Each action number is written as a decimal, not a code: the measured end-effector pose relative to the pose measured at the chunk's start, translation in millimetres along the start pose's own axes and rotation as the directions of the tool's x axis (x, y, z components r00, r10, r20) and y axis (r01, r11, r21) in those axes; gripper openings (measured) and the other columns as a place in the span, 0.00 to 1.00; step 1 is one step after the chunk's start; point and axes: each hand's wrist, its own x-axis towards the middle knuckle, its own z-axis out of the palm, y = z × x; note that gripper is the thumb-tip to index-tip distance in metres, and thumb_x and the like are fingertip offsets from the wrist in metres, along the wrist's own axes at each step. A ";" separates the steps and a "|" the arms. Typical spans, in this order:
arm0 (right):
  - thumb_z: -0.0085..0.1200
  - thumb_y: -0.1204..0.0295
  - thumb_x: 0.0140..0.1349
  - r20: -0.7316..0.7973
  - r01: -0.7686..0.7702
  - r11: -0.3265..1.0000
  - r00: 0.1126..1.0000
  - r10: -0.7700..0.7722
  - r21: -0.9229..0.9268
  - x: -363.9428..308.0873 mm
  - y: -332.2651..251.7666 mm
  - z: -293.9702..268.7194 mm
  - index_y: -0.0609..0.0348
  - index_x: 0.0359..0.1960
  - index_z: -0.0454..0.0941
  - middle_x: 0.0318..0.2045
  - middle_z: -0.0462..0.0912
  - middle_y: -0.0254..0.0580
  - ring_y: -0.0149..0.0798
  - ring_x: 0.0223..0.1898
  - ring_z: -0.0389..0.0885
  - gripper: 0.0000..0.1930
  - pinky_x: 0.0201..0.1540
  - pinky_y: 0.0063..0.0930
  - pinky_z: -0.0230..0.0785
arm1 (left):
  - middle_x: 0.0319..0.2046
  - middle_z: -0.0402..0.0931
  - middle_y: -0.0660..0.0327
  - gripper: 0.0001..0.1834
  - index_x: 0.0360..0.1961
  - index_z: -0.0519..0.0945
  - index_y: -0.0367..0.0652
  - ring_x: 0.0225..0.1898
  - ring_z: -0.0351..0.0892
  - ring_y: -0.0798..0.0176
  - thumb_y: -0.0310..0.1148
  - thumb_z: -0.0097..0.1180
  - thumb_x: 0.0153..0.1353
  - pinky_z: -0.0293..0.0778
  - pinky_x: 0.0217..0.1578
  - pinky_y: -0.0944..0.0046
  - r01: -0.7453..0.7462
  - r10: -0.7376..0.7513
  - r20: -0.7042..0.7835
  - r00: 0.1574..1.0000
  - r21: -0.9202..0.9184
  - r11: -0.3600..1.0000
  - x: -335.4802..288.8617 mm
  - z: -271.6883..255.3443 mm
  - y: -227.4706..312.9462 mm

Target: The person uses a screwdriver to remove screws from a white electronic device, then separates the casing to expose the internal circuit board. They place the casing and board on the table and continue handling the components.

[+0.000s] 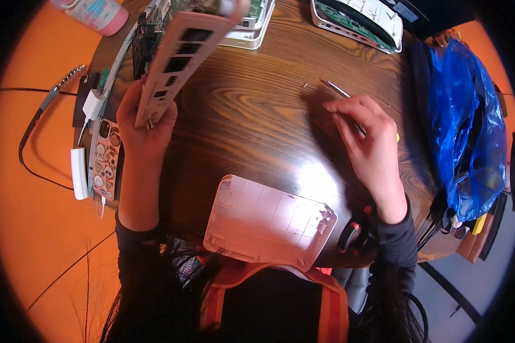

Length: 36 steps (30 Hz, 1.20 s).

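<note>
My left hand (149, 128) grips a pale plastic router casing (174, 66) by its lower end and holds it up on edge. Dark port cutouts run along the casing's narrow side. Small metal bits (150, 123) show at my palm. Over the right of the table, my right hand (372, 128) has thumb and forefinger pinched together; what lies between them I cannot make out. A thin metal shaft, like a screwdriver's (339, 89), passes partly under this hand. A tiny screw (305, 85) lies left of the shaft. Close to me rests a pale rectangular cover (266, 220), hollow side up.
Opened devices with green circuit boards, one of them a white router (357, 26), stand at the back. A blue plastic bag (469, 126) takes up the right edge. At left are a phone (106, 163), a white charger (93, 104) and a pink bottle (100, 14). Red-and-black-handled pliers (350, 235) lie near my right forearm.
</note>
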 end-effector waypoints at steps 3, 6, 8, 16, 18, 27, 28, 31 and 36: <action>0.51 0.85 0.49 0.066 0.196 0.974 0.980 -0.189 -0.115 30.5 7.9 16.0 0.64 0.36 0.78 0.32 0.76 0.52 0.52 0.34 0.78 0.12 0.37 0.36 0.72 | 0.47 0.72 0.50 0.20 0.53 0.67 0.34 0.48 0.75 0.52 0.32 0.48 0.61 0.76 0.44 0.56 0.108 -0.073 0.142 0.987 -0.259 0.960 4.6 0.4 6.4; 0.54 0.84 0.51 0.175 0.196 0.955 0.972 -0.158 -0.224 52.8 12.4 28.7 0.64 0.35 0.78 0.30 0.75 0.49 0.49 0.33 0.77 0.09 0.36 0.32 0.70 | 0.45 0.69 0.54 0.27 0.55 0.63 0.32 0.52 0.74 0.51 0.29 0.56 0.55 0.75 0.48 0.53 0.042 0.021 0.190 0.982 -0.321 0.946 9.0 0.0 20.1; 0.54 0.84 0.51 0.210 0.137 0.966 0.973 -0.091 -0.218 63.1 11.8 32.0 0.64 0.33 0.77 0.29 0.76 0.50 0.48 0.33 0.77 0.07 0.36 0.32 0.70 | 0.44 0.70 0.53 0.24 0.52 0.66 0.30 0.50 0.75 0.52 0.27 0.55 0.55 0.77 0.48 0.55 -0.004 0.083 0.179 0.980 -0.402 0.916 13.8 -1.9 24.9; 0.57 0.78 0.53 0.322 0.313 0.934 0.878 -0.354 0.175 105.3 -24.4 118.1 0.63 0.29 0.76 0.28 0.78 0.47 0.45 0.31 0.78 0.04 0.36 0.31 0.70 | 0.41 0.77 0.48 0.13 0.42 0.76 0.29 0.46 0.78 0.51 0.27 0.47 0.60 0.78 0.49 0.56 -0.005 0.088 0.106 0.991 -0.613 0.790 20.1 -7.5 34.7; 0.57 0.78 0.52 0.312 0.335 0.923 0.871 -0.379 0.187 114.1 -36.9 139.4 0.63 0.29 0.76 0.28 0.78 0.49 0.47 0.31 0.78 0.04 0.36 0.34 0.70 | 0.40 0.78 0.49 0.12 0.41 0.76 0.29 0.45 0.79 0.51 0.27 0.46 0.60 0.78 0.49 0.56 -0.045 0.106 0.062 0.993 -0.620 0.784 21.0 -7.8 37.3; 0.57 0.74 0.53 0.160 0.316 0.943 0.930 -0.330 0.106 115.8 -67.5 160.4 0.64 0.29 0.76 0.30 0.77 0.54 0.55 0.33 0.77 0.06 0.37 0.41 0.72 | 0.39 0.79 0.51 0.13 0.39 0.76 0.31 0.44 0.79 0.52 0.30 0.44 0.62 0.78 0.48 0.56 -0.120 0.157 0.026 0.987 -0.528 0.841 22.6 -19.3 34.3; 0.56 0.73 0.53 0.181 0.332 0.942 0.925 -0.334 0.045 115.8 -70.0 163.7 0.64 0.30 0.76 0.32 0.77 0.55 0.56 0.35 0.77 0.07 0.37 0.41 0.72 | 0.39 0.79 0.51 0.13 0.39 0.76 0.32 0.44 0.79 0.53 0.31 0.44 0.62 0.78 0.47 0.56 -0.109 0.152 0.043 0.987 -0.516 0.850 23.2 -21.1 31.9; 0.51 0.74 0.55 0.226 0.389 0.920 0.901 -0.370 -0.047 118.3 -78.9 172.7 0.65 0.32 0.75 0.34 0.75 0.55 0.55 0.40 0.76 0.07 0.41 0.43 0.71 | 0.42 0.74 0.47 0.17 0.48 0.71 0.32 0.47 0.77 0.52 0.33 0.38 0.65 0.77 0.49 0.57 -0.120 0.229 0.168 0.959 -0.488 0.865 24.2 -24.9 21.6; 0.47 0.77 0.54 0.270 0.413 0.904 0.888 -0.372 -0.113 116.9 -85.6 171.5 0.67 0.31 0.75 0.32 0.74 0.52 0.54 0.40 0.75 0.06 0.42 0.44 0.70 | 0.40 0.76 0.49 0.13 0.43 0.71 0.32 0.43 0.78 0.58 0.30 0.38 0.66 0.77 0.45 0.62 -0.459 0.448 0.101 0.888 0.207 0.864 26.0 -24.8 -1.8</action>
